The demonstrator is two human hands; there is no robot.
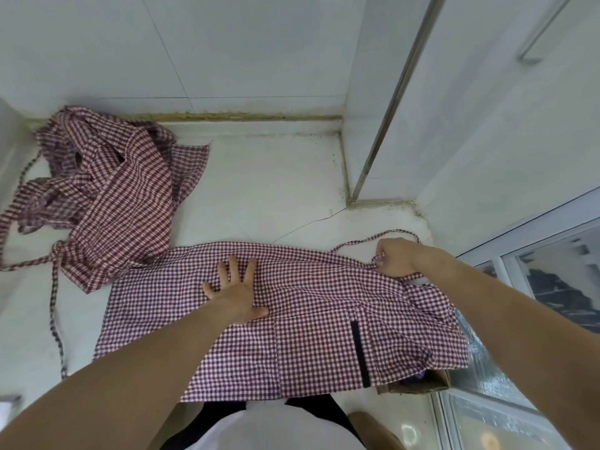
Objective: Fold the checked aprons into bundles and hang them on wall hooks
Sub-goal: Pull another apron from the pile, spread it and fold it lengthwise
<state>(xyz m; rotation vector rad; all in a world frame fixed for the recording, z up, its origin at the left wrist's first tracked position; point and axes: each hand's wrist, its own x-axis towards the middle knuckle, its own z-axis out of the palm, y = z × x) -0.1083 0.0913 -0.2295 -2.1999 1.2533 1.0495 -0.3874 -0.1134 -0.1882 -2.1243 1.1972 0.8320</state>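
Apron lies flat on the counter, long axis left-right, left hand pressing spread at its centre, right hand pinching the strap at its right end, nearer the coming fold.

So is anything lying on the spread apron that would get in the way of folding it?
Nothing visible does. Only the left hand presses flat on the spread apron and the right hand pinches its strap; the crumpled apron overlaps just its far-left corner.

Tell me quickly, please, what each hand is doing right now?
Left hand: open, pressing flat on the spread apron.
Right hand: pinching the apron's strap.
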